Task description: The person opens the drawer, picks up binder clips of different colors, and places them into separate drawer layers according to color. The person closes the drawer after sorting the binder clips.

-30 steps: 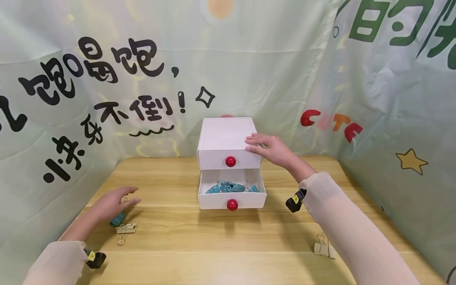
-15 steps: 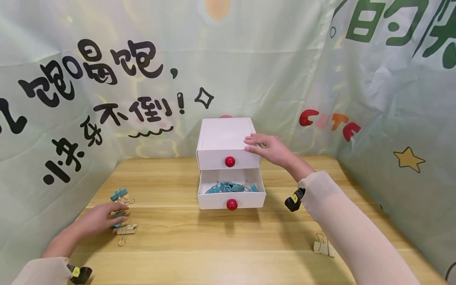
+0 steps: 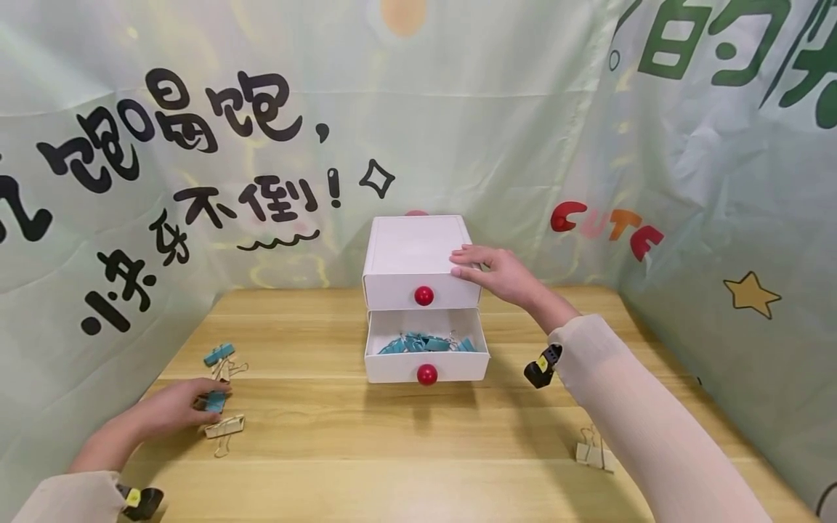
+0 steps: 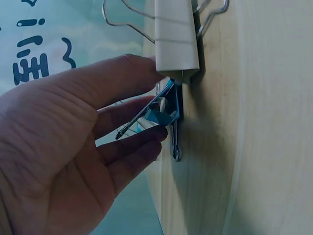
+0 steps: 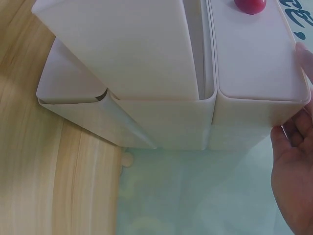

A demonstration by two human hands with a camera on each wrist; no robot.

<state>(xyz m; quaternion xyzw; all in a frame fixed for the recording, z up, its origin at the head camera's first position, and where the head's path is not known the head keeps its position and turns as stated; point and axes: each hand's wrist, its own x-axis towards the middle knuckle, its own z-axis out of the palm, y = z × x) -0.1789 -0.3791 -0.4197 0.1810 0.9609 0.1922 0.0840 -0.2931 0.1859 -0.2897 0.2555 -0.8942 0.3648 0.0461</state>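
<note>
My left hand (image 3: 171, 408) is at the table's left side, thumb and fingers around a blue binder clip (image 3: 215, 402), pinching it. In the left wrist view that blue clip stands between the fingertips, partly behind a cream binder clip (image 4: 177, 36) close to the thumb. Just beyond the hand lie another blue clip (image 3: 219, 354) and a light-coloured clip partly hidden. My right hand (image 3: 500, 276) rests on the top right edge of a white drawer box (image 3: 418, 243), fingers fairly straight. A drawer (image 3: 392, 368) below the top one is pulled out, holding several blue binder clips (image 3: 428, 343).
Another cream binder clip (image 3: 595, 456) lies on the wooden table (image 3: 366, 465) at the right, near the right sleeve. In the right wrist view a lower section (image 5: 73, 78) sits beneath the pulled-out drawer. A printed cloth (image 3: 458, 145) surrounds the table's back and sides.
My left hand has come down and back to the left onto the blue clip, and the nearby cream clip has shifted slightly. The right hand stays on the box.
</note>
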